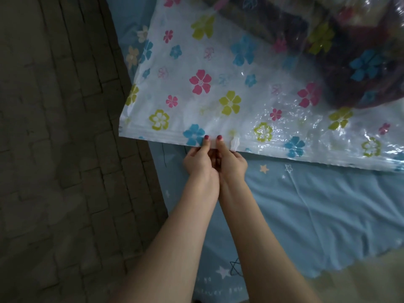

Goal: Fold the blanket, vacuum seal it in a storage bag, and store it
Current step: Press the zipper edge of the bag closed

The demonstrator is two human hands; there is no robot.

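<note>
Left hand and right hand pinch the storage bag zip seal side by side; pressing firmly along it rightward should close every gap.

The storage bag is lying flat on the bed sheet, its left corner hanging over the floor to the left. The folded blanket is sitting inside the bag at the far right. Both hands, left hand beside right hand, are touching the bag's near edge.
</note>
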